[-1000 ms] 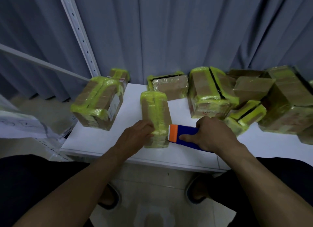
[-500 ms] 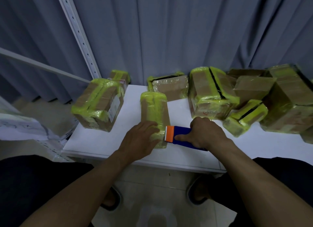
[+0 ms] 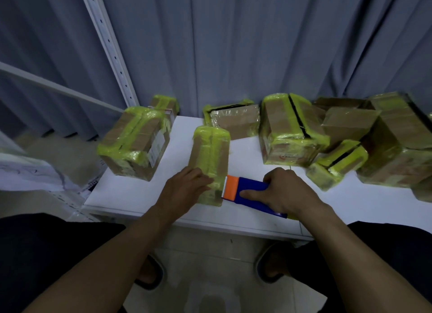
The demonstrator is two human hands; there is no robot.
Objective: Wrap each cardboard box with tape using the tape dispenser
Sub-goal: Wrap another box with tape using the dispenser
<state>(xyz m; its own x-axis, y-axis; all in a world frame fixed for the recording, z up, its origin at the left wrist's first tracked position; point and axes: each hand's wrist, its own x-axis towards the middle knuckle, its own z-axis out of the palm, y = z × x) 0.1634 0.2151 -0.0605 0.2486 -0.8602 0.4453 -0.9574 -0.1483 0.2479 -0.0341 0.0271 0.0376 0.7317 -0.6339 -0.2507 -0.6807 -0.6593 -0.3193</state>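
A narrow cardboard box (image 3: 210,153) banded in yellow-green tape lies lengthwise on the white table (image 3: 131,191), near its front edge. My left hand (image 3: 184,188) rests flat on the box's near left side, fingers straight. My right hand (image 3: 282,191) grips the blue tape dispenser (image 3: 250,195), whose orange head touches the box's near right corner.
A larger taped box (image 3: 135,144) overhangs the table's left end. Several more taped and plain boxes (image 3: 292,130) crowd the back and right. Grey curtain and a white slotted post (image 3: 109,46) stand behind. My knees and sandalled feet are below the front edge.
My left hand slid from the box's left edge onto its near top. The dispenser moved slightly left against the box's near right corner, then stayed there.
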